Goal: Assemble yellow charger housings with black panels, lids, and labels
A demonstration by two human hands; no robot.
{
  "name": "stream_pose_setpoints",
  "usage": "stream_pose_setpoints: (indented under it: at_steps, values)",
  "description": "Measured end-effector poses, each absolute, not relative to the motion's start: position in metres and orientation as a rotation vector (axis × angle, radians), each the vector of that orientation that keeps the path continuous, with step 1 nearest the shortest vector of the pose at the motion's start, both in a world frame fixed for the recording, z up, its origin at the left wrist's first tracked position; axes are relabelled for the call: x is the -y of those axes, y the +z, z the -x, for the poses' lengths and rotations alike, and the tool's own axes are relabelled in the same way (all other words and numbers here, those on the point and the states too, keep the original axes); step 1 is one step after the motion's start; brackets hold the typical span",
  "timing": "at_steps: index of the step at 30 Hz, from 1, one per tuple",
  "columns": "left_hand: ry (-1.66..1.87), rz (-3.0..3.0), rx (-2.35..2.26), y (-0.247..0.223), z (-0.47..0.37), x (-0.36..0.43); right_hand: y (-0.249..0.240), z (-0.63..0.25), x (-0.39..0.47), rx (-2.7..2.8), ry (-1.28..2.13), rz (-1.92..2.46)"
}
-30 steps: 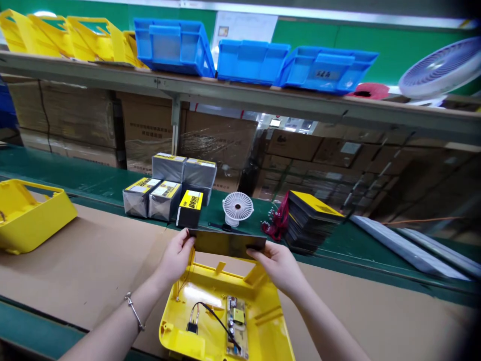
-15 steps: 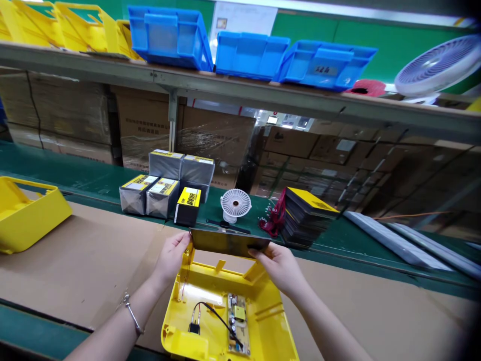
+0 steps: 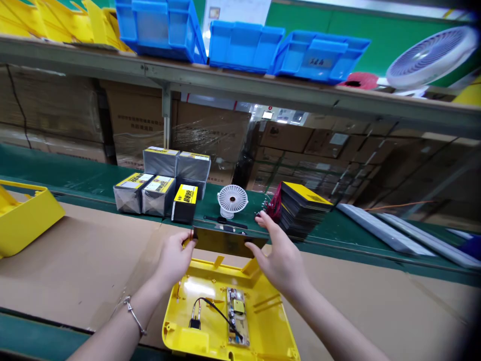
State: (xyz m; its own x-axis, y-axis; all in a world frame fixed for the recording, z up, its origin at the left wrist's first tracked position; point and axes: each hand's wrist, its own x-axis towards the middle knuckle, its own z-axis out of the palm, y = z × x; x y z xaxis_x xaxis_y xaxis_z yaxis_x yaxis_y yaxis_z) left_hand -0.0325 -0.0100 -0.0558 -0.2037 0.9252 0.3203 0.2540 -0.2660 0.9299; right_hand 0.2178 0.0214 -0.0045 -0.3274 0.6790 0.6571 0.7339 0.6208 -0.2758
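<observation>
Head view. Left hand [image 3: 176, 261] pinches the left end of a dark panel [image 3: 221, 242] between thumb and fingers; right hand [image 3: 284, 258] is open, its thumb at the panel's right part and its index finger raised apart. The panel stands tilted at the far edge of a yellow housing [image 3: 186, 342], in which a circuit board [image 3: 237, 321] lies. Beyond, on the green bench [image 3: 128, 164], are boxes [image 3: 158, 194], a small fan [image 3: 232, 199] and red wires [image 3: 276, 201] beside a stack [image 3: 305, 208].

Head camera looks forward and down over yellow shell [image 3: 263, 323].
</observation>
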Motion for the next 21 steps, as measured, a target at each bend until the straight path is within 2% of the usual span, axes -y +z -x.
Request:
stream_pose_setpoints:
  at_steps: [2, 5, 9, 12, 16, 21]
  values:
    - [1.512, -1.497, -1.402, -0.057, 0.029, 0.009, -0.004, -0.201, -0.014, 2.214, -0.454, 0.963]
    - [1.516, -1.505, -1.378, -0.059, 0.024, 0.008, -0.015, -0.178, -0.011, 2.460, -0.631, 0.997]
    - [1.522, -1.479, -1.400, -0.062, 0.024, 0.008, -0.025, -0.170, -0.018, 2.794, -0.398, 1.060]
    - [1.515, -1.464, -1.428, -0.063, 0.025, 0.008, -0.012, -0.177, -0.027, 2.890, -0.263, 1.026]
    - [1.511, -1.440, -1.430, -0.063, 0.025, 0.011, 0.005, -0.179, -0.035, 2.858, -0.249, 1.124]
    - [1.528, -1.374, -1.379, -0.060, 0.024, 0.015, 0.003, -0.174, -0.029, 2.769, -0.289, 1.186]
